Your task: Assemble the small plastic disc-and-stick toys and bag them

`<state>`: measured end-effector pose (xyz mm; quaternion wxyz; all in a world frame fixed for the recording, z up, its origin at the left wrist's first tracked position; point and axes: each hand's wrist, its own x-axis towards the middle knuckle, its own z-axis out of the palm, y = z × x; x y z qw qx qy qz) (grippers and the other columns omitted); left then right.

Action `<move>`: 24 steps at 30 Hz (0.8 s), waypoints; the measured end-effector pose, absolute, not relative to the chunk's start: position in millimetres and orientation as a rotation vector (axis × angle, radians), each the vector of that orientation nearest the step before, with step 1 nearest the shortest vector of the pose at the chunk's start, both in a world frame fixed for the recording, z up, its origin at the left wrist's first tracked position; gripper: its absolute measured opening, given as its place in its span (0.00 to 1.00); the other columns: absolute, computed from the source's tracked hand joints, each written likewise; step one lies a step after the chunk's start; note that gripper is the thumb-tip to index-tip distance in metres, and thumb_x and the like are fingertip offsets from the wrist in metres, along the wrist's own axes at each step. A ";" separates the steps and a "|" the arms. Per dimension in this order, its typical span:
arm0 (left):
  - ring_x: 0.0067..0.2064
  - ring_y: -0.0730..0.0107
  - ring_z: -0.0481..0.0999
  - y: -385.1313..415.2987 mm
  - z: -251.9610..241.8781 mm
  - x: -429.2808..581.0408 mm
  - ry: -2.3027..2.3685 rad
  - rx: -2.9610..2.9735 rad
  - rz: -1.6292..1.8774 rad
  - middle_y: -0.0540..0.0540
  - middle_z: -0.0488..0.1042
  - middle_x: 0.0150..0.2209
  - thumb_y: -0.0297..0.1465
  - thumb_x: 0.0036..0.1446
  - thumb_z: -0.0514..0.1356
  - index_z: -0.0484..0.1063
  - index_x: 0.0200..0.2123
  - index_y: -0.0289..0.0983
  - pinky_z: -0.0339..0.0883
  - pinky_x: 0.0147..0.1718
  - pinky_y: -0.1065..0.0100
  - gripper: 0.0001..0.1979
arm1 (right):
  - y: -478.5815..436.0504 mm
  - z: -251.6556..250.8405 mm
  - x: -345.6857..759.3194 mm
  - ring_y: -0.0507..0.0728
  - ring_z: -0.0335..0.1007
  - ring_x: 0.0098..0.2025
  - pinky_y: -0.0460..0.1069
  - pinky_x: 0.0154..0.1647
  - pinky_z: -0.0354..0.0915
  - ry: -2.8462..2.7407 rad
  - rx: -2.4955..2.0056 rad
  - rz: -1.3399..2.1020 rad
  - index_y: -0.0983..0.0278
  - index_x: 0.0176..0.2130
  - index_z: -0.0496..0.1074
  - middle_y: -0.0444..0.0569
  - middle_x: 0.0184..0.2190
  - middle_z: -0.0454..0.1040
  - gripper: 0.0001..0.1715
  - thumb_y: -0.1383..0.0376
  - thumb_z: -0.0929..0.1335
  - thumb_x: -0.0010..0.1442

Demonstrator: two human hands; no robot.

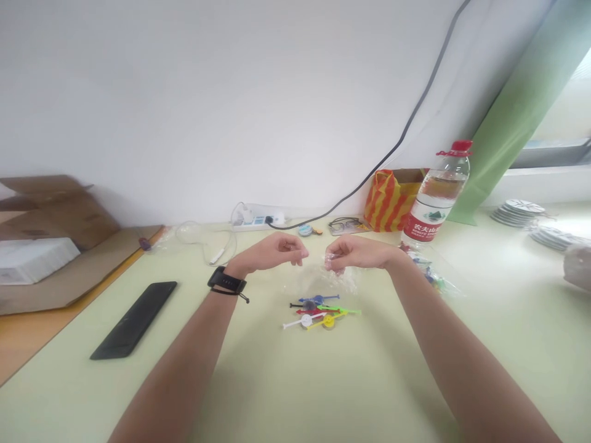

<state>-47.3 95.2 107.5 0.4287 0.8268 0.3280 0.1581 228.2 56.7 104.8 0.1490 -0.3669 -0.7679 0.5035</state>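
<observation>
A thin clear plastic bag (344, 281) hangs crumpled between my two hands, above the table. My right hand (354, 252) is closed, its fingertips pinching the bag. With thumb and fingers pressed together, my left hand (277, 251) grips the other side of the film, which is faint and hard to see there. On the table just below lies a small pile of plastic arrow spinners (318, 312) in blue, black, red, green, white and yellow, some overlapping. Neither hand touches them.
A water bottle (436, 197) and striped bag (388, 200) stand back right, near bagged coloured pieces (429, 274) and stacked discs (517, 212). A power strip (258, 218) lies by the wall. At left are a black flat case (133, 320) and open cardboard box (60, 203).
</observation>
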 end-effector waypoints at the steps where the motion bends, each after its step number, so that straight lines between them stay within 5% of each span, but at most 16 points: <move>1: 0.36 0.66 0.78 95.3 106.9 -45.4 0.824 2.070 0.387 0.45 0.81 0.32 0.46 0.61 0.64 0.80 0.35 0.38 0.69 0.36 0.68 0.17 | 56.3 105.0 228.7 0.55 0.72 0.35 0.49 0.39 0.67 -2.211 -1.068 1.439 0.62 0.31 0.77 0.46 0.29 0.77 0.16 0.52 0.74 0.57; 4: 0.33 0.67 0.76 99.5 103.8 -47.0 0.841 2.068 0.354 0.46 0.80 0.29 0.46 0.59 0.65 0.80 0.30 0.37 0.68 0.35 0.68 0.18 | 58.2 102.5 238.1 0.56 0.73 0.34 0.49 0.37 0.67 -2.155 -1.158 1.357 0.62 0.29 0.77 0.46 0.27 0.77 0.16 0.52 0.75 0.55; 9: 0.36 0.66 0.77 112.3 96.4 -60.8 0.912 2.015 0.429 0.44 0.82 0.34 0.46 0.60 0.64 0.82 0.34 0.38 0.69 0.37 0.67 0.17 | 70.2 91.6 254.4 0.56 0.74 0.36 0.49 0.37 0.69 -1.804 -1.315 0.992 0.63 0.37 0.77 0.48 0.33 0.78 0.16 0.54 0.76 0.53; 13: 0.36 0.66 0.77 117.4 92.6 -65.5 0.975 1.991 0.525 0.43 0.82 0.34 0.47 0.61 0.63 0.82 0.35 0.38 0.69 0.36 0.67 0.18 | 72.7 95.0 246.1 0.54 0.71 0.30 0.49 0.31 0.68 -1.542 -1.430 0.629 0.64 0.34 0.75 0.49 0.30 0.78 0.15 0.54 0.75 0.57; 17: 0.36 0.66 0.77 116.3 93.4 -64.5 0.956 1.975 0.571 0.43 0.82 0.33 0.47 0.61 0.63 0.81 0.35 0.37 0.69 0.36 0.67 0.19 | 66.6 102.7 232.9 0.56 0.75 0.31 0.50 0.34 0.71 -1.511 -1.427 0.813 0.64 0.35 0.76 0.54 0.34 0.81 0.18 0.51 0.70 0.63; 24: 0.38 0.66 0.79 112.4 97.8 -63.2 0.856 1.990 0.560 0.43 0.82 0.38 0.47 0.62 0.62 0.80 0.36 0.37 0.71 0.39 0.66 0.19 | 71.4 86.5 227.9 0.60 0.76 0.44 0.51 0.42 0.71 -1.551 -1.387 1.088 0.63 0.41 0.79 0.56 0.43 0.81 0.23 0.46 0.72 0.60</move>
